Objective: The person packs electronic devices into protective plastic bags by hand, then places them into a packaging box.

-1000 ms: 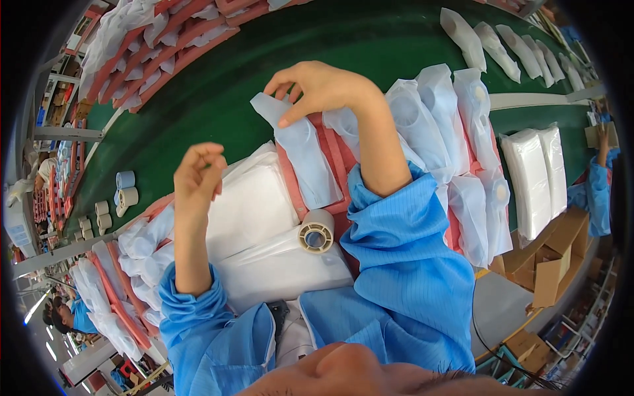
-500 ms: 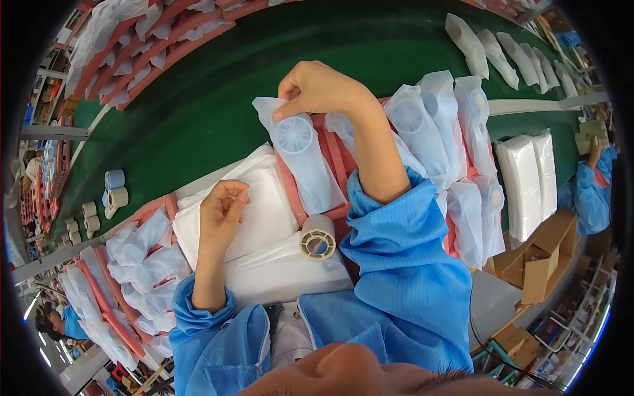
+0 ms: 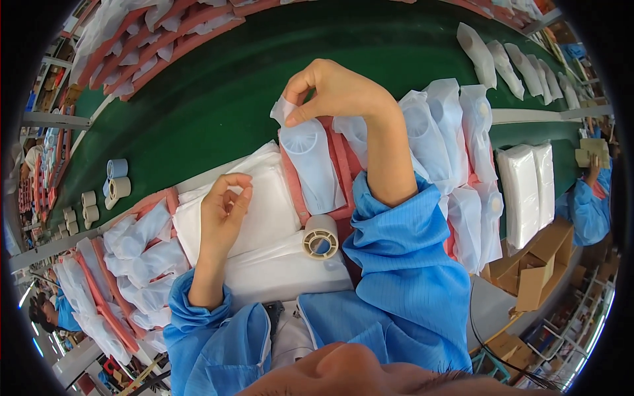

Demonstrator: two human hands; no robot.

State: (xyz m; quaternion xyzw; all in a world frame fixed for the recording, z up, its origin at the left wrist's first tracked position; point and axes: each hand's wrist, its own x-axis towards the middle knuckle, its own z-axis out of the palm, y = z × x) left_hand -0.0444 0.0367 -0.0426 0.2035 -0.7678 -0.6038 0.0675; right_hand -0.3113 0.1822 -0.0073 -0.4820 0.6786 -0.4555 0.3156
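Bag (image 3: 314, 168), contents (image 3: 302, 140) hazy, right hand (image 3: 335, 92) covering corner

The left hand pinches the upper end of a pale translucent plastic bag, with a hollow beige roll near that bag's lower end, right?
Wrong hand: the head view shows the right hand pinching the upper end of the pale translucent plastic bag, with the hollow beige roll near that bag's lower end.

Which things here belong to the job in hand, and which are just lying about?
Likely in use:
bag, top pinched by the right hand
pink tray beneath it
white sheets beside the left hand
single roll near the tray

Probably just lying about:
rolls at far left
white packs
cardboard box
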